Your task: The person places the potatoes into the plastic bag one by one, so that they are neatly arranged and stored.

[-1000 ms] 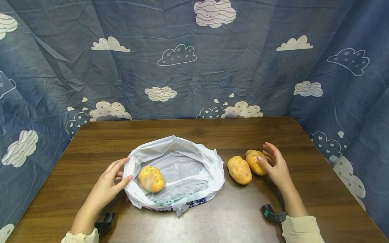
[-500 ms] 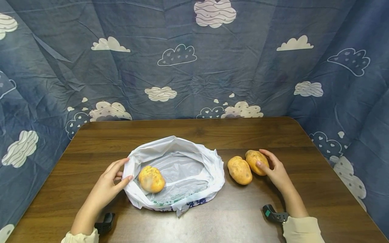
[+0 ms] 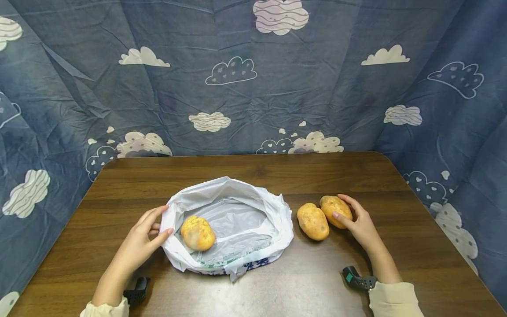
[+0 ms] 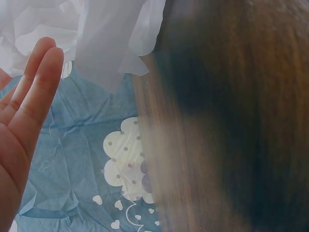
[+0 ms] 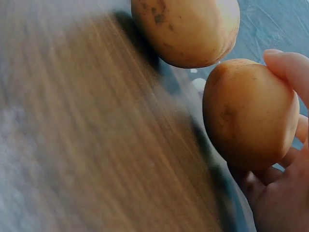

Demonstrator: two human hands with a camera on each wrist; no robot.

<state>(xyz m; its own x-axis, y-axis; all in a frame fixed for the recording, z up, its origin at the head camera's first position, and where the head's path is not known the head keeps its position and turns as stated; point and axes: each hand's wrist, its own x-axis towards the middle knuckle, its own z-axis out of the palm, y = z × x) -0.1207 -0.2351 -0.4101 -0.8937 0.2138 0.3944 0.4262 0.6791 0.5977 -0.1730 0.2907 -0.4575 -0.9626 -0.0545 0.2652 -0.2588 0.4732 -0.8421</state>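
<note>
A white plastic bag (image 3: 237,187) stands with its mouth wide on the wooden table. Inside, at its left, lies one potato (image 3: 197,233). My left hand (image 3: 136,246) touches the bag's left rim with thumb and fingertips; in the left wrist view its fingers (image 4: 36,87) are straight against the white plastic. Right of the bag, two more potatoes lie side by side. My right hand (image 3: 362,224) grips the farther right potato (image 3: 334,211), thumb on the near side and fingers around the far side, as the right wrist view also shows. The other potato (image 3: 313,221) is just left of it.
The brown wooden table (image 3: 257,167) ends at a blue curtain (image 3: 237,105) with white clouds, which hangs behind it and along both sides. Black bands with camera mounts (image 3: 358,279) sit at both wrists.
My right hand has come in from the right and closed its fingers and thumb on the right-hand potato. The left hand, the bag and the potatoes have stayed in place.
</note>
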